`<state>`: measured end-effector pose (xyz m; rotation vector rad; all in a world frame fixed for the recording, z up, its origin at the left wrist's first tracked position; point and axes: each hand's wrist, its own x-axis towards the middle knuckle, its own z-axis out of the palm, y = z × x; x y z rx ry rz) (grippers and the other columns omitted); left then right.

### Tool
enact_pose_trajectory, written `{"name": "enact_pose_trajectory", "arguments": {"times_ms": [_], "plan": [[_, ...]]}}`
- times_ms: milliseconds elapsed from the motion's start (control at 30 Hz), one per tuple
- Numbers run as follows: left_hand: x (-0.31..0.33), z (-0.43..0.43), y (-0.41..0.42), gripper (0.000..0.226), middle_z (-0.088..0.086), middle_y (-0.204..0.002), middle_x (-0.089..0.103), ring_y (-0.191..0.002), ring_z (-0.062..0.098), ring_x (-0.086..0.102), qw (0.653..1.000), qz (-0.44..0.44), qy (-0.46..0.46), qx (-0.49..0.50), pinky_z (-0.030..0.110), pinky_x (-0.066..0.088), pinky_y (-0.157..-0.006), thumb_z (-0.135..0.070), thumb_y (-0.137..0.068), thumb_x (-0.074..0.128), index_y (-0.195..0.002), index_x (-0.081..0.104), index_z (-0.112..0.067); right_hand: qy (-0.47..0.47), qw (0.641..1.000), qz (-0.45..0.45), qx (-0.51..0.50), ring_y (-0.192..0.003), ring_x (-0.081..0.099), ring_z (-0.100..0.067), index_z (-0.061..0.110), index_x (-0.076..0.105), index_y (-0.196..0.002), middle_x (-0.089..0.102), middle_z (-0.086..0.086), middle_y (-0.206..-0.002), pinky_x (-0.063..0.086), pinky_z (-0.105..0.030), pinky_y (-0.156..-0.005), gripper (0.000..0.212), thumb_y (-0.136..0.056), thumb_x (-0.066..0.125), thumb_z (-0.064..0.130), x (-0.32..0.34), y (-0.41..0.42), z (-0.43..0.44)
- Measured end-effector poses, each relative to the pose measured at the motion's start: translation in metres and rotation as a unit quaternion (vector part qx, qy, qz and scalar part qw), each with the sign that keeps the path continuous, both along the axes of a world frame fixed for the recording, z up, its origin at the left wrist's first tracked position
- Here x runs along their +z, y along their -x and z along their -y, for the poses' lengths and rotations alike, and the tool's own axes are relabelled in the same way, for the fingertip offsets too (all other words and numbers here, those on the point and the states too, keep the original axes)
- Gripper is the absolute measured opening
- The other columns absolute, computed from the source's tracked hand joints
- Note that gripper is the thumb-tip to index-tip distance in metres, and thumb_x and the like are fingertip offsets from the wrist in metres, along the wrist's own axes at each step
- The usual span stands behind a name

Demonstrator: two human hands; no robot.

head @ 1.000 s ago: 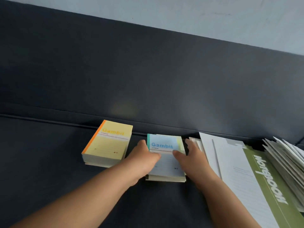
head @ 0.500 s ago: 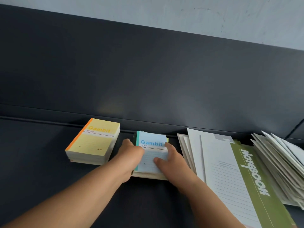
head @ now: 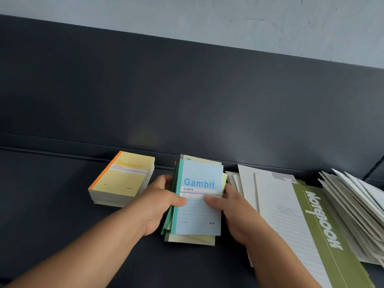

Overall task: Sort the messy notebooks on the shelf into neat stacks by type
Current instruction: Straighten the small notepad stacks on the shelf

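Head view records a dark shelf (head: 62,225) with a dark back panel and a pale wall above. Both hands clamp one uneven stack of small notebooks (head: 197,206) at centre, topped by a blue "Gambit" notebook with a teal spine; green and yellow covers stick out at its edges, misaligned. Left hand (head: 160,206) grips the stack's left side, thumb pressed on the top cover. Right hand (head: 230,213) grips the right side, thumb likewise on the cover. The two thumbs lie near each other without touching. A squared stack of yellow Gambit notebooks (head: 122,179) with orange spines rests to the left, just beside the left hand. To the right lie large white lined notebooks with a green "Notebook" cover (head: 324,221) on top, and beyond them a fanned heap of pale notebooks (head: 357,204).
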<state>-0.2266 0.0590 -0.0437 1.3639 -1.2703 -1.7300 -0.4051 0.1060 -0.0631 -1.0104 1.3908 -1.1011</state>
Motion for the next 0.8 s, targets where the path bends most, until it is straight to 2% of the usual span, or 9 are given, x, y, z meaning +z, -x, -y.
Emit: {"name": "enact_pose_trajectory", "arguments": {"times_ms": [67, 167, 233, 333, 433, 500, 633, 733, 800], "plan": [[0.004, -0.006, -0.002, 0.052, 0.000, -0.108, 0.068, -0.102, 0.018, 0.061, 0.998, -0.003, 0.056, -0.017, 0.033, 0.050, -0.077, 0.011, -0.082, 0.063, -0.114, 0.051, -0.028, 0.036, 0.999, 0.009, 0.010, -0.103, 0.069, -0.019, 0.015, 0.058, -0.119, 0.072, -0.001, -0.112, 0.053, -0.040, -0.093, 0.034, -0.088, 0.063, 0.002, 0.006, 0.003, -0.003], [0.007, -0.010, -0.004, 0.058, -0.006, -0.109, 0.064, -0.105, 0.012, 0.058, 0.990, -0.008, 0.140, -0.008, 0.030, 0.048, -0.079, 0.013, -0.080, 0.062, -0.113, 0.050, -0.032, 0.101, 0.995, -0.019, -0.007, -0.106, 0.066, -0.015, 0.017, 0.054, -0.120, 0.072, 0.004, -0.112, 0.053, -0.035, -0.092, 0.042, -0.085, 0.067, -0.001, 0.010, 0.003, -0.006], [0.008, -0.013, -0.007, 0.061, -0.008, -0.112, 0.062, -0.108, 0.009, 0.056, 0.984, -0.010, 0.178, -0.018, 0.029, 0.048, -0.083, 0.013, -0.080, 0.060, -0.113, 0.048, -0.036, 0.125, 0.991, -0.033, -0.016, -0.109, 0.065, -0.014, 0.018, 0.051, -0.124, 0.071, 0.004, -0.114, 0.052, -0.034, -0.093, 0.051, -0.080, 0.072, 0.004, 0.007, 0.001, -0.007], [0.006, -0.015, -0.009, 0.079, -0.010, -0.121, 0.060, -0.114, 0.007, 0.055, 0.981, -0.037, 0.183, -0.055, 0.023, 0.043, -0.088, 0.001, -0.068, 0.065, -0.128, 0.041, -0.044, 0.152, 0.988, -0.037, -0.011, -0.114, 0.061, -0.015, 0.023, 0.049, -0.127, 0.068, 0.005, -0.119, 0.051, -0.034, -0.095, 0.058, -0.073, 0.070, 0.016, 0.002, -0.003, -0.010], [0.002, -0.018, -0.011, 0.098, -0.017, -0.131, 0.053, -0.119, 0.002, 0.051, 0.982, -0.051, 0.171, -0.060, 0.016, 0.038, -0.087, -0.008, -0.060, 0.063, -0.141, 0.024, -0.048, 0.170, 0.985, -0.029, 0.014, -0.117, 0.059, -0.013, 0.028, 0.049, -0.129, 0.066, 0.008, -0.122, 0.050, -0.035, -0.096, 0.059, -0.074, 0.068, 0.015, 0.002, -0.008, -0.013], [0.000, -0.021, -0.012, 0.105, -0.023, -0.130, 0.051, -0.116, -0.002, 0.052, 0.982, -0.061, 0.169, -0.061, 0.013, 0.038, -0.082, -0.007, -0.060, 0.062, -0.141, 0.015, -0.054, 0.184, 0.982, -0.023, 0.026, -0.118, 0.058, -0.015, 0.028, 0.047, -0.129, 0.065, 0.008, -0.123, 0.050, -0.037, -0.096, 0.060, -0.075, 0.067, 0.012, 0.004, -0.012, -0.014], [0.001, -0.026, -0.004, 0.104, -0.032, -0.105, 0.064, -0.099, -0.013, 0.059, 0.979, -0.077, 0.174, -0.071, 0.005, 0.043, -0.074, -0.004, -0.061, 0.059, -0.136, 0.011, -0.058, 0.198, 0.979, -0.004, 0.043, -0.118, 0.059, -0.018, 0.025, 0.042, -0.132, 0.064, 0.002, -0.122, 0.050, -0.035, -0.093, 0.067, -0.073, 0.067, 0.006, 0.004, -0.024, -0.015], [0.002, -0.025, -0.004, 0.103, -0.034, -0.106, 0.061, -0.101, -0.014, 0.056, 0.979, -0.068, 0.178, -0.066, 0.010, 0.041, -0.078, -0.007, -0.061, 0.059, -0.134, 0.011, -0.061, 0.192, 0.980, -0.011, 0.045, -0.120, 0.056, -0.020, 0.029, 0.041, -0.133, 0.063, 0.003, -0.123, 0.051, -0.035, -0.093, 0.073, -0.070, 0.071, 0.011, 0.003, -0.024, -0.015], [0.003, -0.025, -0.005, 0.103, -0.038, -0.110, 0.055, -0.107, -0.015, 0.049, 0.980, -0.046, 0.184, -0.064, 0.011, 0.038, -0.081, -0.009, -0.061, 0.058, -0.134, 0.009, -0.063, 0.179, 0.983, -0.016, 0.046, -0.124, 0.053, -0.018, 0.034, 0.033, -0.141, 0.059, 0.005, -0.129, 0.049, -0.038, -0.100, 0.086, -0.065, 0.073, 0.020, 0.004, -0.023, -0.017]]}}
